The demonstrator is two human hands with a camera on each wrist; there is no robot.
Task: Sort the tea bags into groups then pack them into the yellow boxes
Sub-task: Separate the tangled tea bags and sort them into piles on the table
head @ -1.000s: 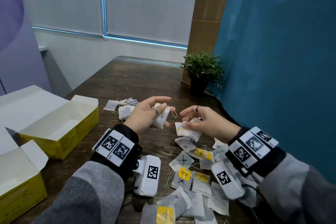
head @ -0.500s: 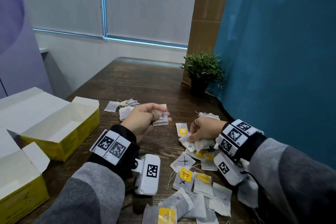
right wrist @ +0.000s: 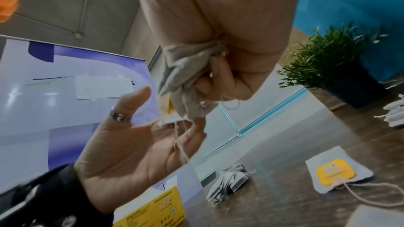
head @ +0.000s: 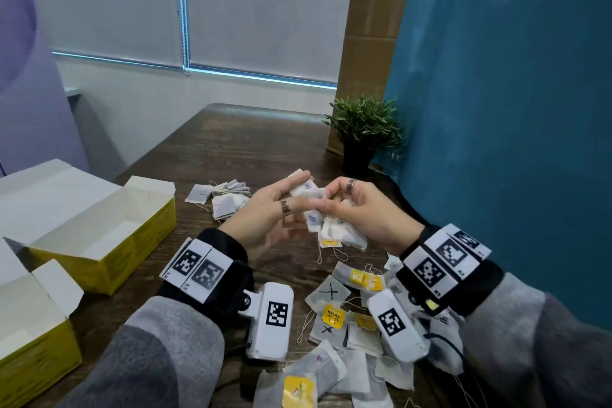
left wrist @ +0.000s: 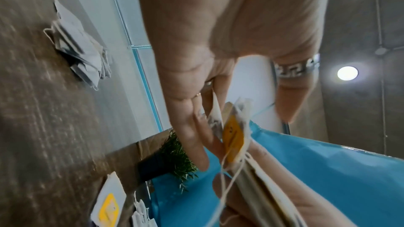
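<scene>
Both hands meet above the middle of the wooden table (head: 231, 149). My left hand (head: 275, 209) pinches a white tea bag (head: 299, 187) between thumb and fingers; its ringed finger stands apart in the left wrist view (left wrist: 295, 75). My right hand (head: 361, 209) grips a crumpled bunch of tea bags (head: 344, 235) with a yellow tag and strings hanging down, pressed against the left fingers (right wrist: 188, 132). Two open yellow boxes (head: 132, 248) (head: 33, 358) stand at the left. A small sorted pile of tea bags (head: 228, 199) lies beyond the left hand.
A loose heap of tea bags (head: 344, 315), some with yellow tags or X marks, covers the near table under my wrists. A potted plant (head: 364, 132) stands at the back right against the blue curtain (head: 496, 109). The boxes' white flaps (head: 49, 195) stick out at the left.
My right hand has lifted from the heap with a bunch of tea bags and come up to the left hand. The left hand has shifted slightly right to meet it.
</scene>
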